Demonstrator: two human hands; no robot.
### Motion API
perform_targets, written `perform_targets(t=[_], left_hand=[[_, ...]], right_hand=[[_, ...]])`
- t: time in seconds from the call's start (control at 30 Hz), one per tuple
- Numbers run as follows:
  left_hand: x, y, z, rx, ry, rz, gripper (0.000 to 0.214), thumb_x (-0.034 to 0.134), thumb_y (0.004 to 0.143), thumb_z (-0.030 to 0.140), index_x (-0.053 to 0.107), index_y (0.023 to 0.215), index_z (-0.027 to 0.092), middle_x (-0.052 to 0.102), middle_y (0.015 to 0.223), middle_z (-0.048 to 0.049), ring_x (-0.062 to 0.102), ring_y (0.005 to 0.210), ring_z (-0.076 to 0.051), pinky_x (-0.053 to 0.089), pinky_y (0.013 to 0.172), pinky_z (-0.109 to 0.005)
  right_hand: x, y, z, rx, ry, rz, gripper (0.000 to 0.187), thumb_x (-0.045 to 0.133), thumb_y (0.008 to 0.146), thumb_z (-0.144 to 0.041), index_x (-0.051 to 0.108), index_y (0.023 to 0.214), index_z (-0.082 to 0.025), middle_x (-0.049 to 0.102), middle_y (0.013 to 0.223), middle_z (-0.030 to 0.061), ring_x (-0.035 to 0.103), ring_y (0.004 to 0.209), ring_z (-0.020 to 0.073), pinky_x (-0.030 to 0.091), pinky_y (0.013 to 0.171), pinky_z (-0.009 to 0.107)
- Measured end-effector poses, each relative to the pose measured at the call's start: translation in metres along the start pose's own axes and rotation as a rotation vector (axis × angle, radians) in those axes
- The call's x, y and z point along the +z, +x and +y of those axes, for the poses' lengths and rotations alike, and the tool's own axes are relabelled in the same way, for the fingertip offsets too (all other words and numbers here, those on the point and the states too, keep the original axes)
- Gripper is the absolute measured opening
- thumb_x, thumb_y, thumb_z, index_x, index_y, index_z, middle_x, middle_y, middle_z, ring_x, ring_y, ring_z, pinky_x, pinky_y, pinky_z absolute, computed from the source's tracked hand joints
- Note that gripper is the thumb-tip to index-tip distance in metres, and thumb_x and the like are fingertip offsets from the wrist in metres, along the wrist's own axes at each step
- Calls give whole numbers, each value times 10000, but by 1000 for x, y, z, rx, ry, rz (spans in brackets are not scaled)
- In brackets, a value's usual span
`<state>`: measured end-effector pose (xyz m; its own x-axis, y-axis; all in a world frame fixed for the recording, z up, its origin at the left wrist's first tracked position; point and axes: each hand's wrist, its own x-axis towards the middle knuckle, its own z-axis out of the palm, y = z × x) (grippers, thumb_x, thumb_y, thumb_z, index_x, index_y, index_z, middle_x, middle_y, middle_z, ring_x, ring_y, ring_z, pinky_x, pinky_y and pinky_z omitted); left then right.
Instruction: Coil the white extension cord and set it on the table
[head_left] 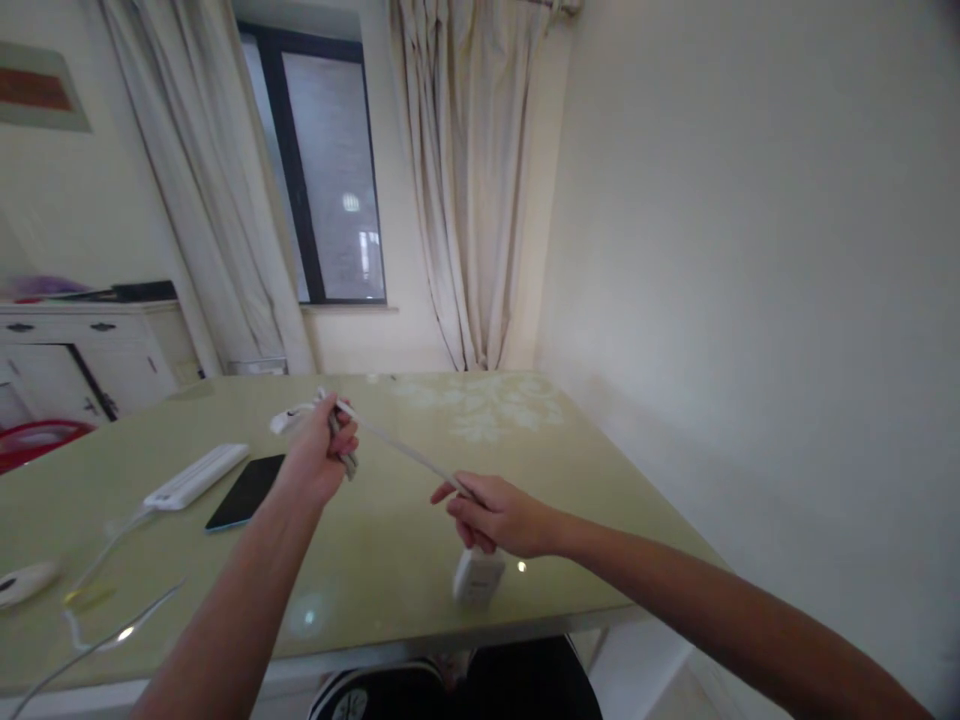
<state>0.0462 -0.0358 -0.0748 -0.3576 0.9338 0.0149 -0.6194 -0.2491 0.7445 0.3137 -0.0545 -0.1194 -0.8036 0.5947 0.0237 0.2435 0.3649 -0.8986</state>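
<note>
My left hand (319, 462) is closed round a coiled bundle of white cable (300, 414), held above the green glass table (420, 420). The cable (397, 450) runs taut down to my right hand (495, 515), whose fingers pinch it. Below my right hand a white charger block (478, 577) hangs or rests at the table's front edge.
A black phone (245, 492) lies flat left of my left hand. Beside it is a white power strip (196, 476) whose cord trails to the left front. A white wall stands close on the right. A white cabinet (90, 350) and curtained window are behind the table.
</note>
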Motion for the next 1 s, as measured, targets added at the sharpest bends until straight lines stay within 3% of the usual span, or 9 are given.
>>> perform_targets(t=[0.17,0.3,0.5,0.63,0.7,0.8,0.87,0.93,1.0], left_hand=[[-9,-6,-1,-51,116,-184,198,578,957,241,611,806,117,511,645,63,247,321,5,221,313,-151],[3,-13,-34,-50,141,-172,255,676,904,354,662,868,101,587,734,29,276,358,15,218,334,-143],[9,-20,-70,-124,235,-178,406,769,807,523,609,775,151,626,739,25,364,416,-17,291,381,-159],[6,-28,-71,-138,221,-155,424,758,838,524,573,730,158,686,861,-34,597,666,-88,497,599,-186],[7,-34,-68,-159,140,-219,434,760,847,517,532,717,171,639,775,-19,629,737,-122,543,727,-229],[8,-44,-64,-202,44,-375,444,773,847,497,477,729,187,408,594,72,485,556,-85,544,717,-256],[8,-50,-62,-225,44,-447,439,751,870,496,472,737,184,282,574,101,326,477,-57,497,612,-223],[6,-54,-58,-264,72,-492,432,710,898,518,487,749,179,221,571,109,230,458,-52,420,518,-194],[3,-56,-53,-289,110,-513,431,677,912,546,507,763,179,189,561,113,169,448,-53,331,449,-179]], right_hand=[[-29,-4,15,79,-784,195,266,371,1073,-327,585,1155,-192,685,731,39,643,641,164,420,624,247],[-13,6,20,126,-1243,167,316,461,978,-162,529,1281,-223,765,927,123,739,783,262,461,653,297],[22,17,31,86,-1321,141,340,457,964,-134,480,1299,-189,759,866,131,760,768,285,510,655,324],[8,21,50,90,-1234,49,286,426,1032,-266,489,1305,-210,762,891,127,746,759,270,462,622,293],[-5,23,62,93,-1150,9,284,400,1058,-359,516,1279,-223,758,894,103,727,753,241,421,602,268],[-22,28,75,-7,-1176,-7,255,414,1047,-266,552,1254,-209,746,969,88,691,808,198,412,638,260],[-31,31,80,-190,-1301,-41,242,426,1023,-167,587,1204,-177,732,1001,105,661,897,197,440,729,285],[-36,33,81,-387,-1422,-77,233,415,1021,-128,621,1126,-161,721,970,109,625,982,208,445,854,332],[-38,32,79,-458,-1487,-82,207,436,1027,-167,640,1061,-164,711,941,99,602,1001,216,433,908,365]])
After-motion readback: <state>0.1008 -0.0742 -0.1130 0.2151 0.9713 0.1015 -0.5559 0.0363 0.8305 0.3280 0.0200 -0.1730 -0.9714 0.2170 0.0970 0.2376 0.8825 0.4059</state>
